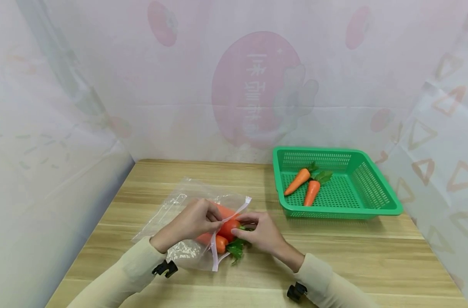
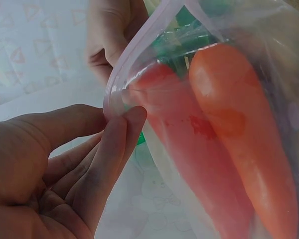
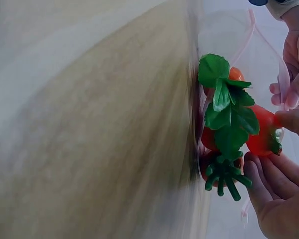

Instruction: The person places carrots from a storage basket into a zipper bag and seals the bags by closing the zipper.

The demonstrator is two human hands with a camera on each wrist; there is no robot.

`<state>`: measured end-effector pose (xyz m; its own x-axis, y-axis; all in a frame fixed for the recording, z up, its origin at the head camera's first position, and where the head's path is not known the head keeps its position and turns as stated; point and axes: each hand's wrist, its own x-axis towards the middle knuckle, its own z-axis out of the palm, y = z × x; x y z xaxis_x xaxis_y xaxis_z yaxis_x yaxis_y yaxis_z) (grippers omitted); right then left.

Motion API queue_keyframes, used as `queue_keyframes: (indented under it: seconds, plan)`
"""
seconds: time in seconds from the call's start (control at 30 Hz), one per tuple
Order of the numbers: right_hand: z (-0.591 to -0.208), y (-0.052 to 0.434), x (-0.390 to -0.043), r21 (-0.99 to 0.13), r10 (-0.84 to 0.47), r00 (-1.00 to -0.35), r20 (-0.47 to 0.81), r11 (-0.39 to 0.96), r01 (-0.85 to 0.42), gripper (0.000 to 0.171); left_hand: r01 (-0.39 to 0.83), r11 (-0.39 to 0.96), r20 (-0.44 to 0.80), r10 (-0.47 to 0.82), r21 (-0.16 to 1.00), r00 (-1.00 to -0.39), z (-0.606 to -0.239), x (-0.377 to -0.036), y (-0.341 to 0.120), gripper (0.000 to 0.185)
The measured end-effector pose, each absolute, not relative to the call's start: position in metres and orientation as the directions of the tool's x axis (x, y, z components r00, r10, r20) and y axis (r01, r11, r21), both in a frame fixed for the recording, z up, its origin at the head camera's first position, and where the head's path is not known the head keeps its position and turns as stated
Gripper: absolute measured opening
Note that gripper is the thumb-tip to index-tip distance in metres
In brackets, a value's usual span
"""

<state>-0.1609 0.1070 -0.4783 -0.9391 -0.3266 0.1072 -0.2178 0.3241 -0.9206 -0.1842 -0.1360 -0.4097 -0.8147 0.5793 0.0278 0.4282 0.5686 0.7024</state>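
Observation:
A clear zip bag (image 1: 162, 216) lies on the table, its mouth with pale pink zip strips facing right. Thumb and fingertips of my left hand (image 1: 195, 220) pinch the strip at the bag's mouth. Inside, an orange carrot (image 2: 239, 134) and a longer reddish one (image 2: 189, 144) show through the plastic in the left wrist view. Green leaves (image 3: 231, 117) and a dark green branching stem (image 3: 224, 177) stick out at the opening. My right hand (image 1: 262, 233) holds a smooth red vegetable with a green stem end (image 3: 260, 132) between thumb and fingers, right at the mouth.
A green plastic basket (image 1: 342, 210) stands at the back right of the wooden table (image 1: 334, 261), with two leafy carrots (image 1: 297, 182) in its left part. Printed white cloth (image 1: 180, 128) hangs behind the table and along both sides.

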Motion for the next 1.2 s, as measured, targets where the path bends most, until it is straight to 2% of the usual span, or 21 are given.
queue_keyframes:
  seconds: [0.6,0.83,1.07,1.2]
  plan:
    - [-0.477,0.091,-0.152,-0.894,-0.369,-0.916,0.16,0.339,-0.292,0.03,0.425,0.564,0.041,0.568,0.708,-0.822,-0.411,-0.182,-0.138,0.005]
    - [-0.469,0.107,-0.149,-0.874,-0.373,-0.918,0.137,0.39,-0.289,0.032,0.415,0.554,0.036,0.569,0.721,-0.822,-0.411,-0.182,-0.139,0.004]
    - [-0.444,0.131,-0.147,-0.792,-0.366,-0.896,0.251,0.454,-0.408,0.036,0.405,0.571,0.03,0.554,0.714,-0.832,-0.411,-0.182,-0.139,0.002]
    - [-0.425,0.148,-0.148,-0.744,-0.332,-0.901,0.279,0.518,-0.422,0.035,0.425,0.576,0.038,0.563,0.699,-0.825,-0.41,-0.182,-0.14,0.005]
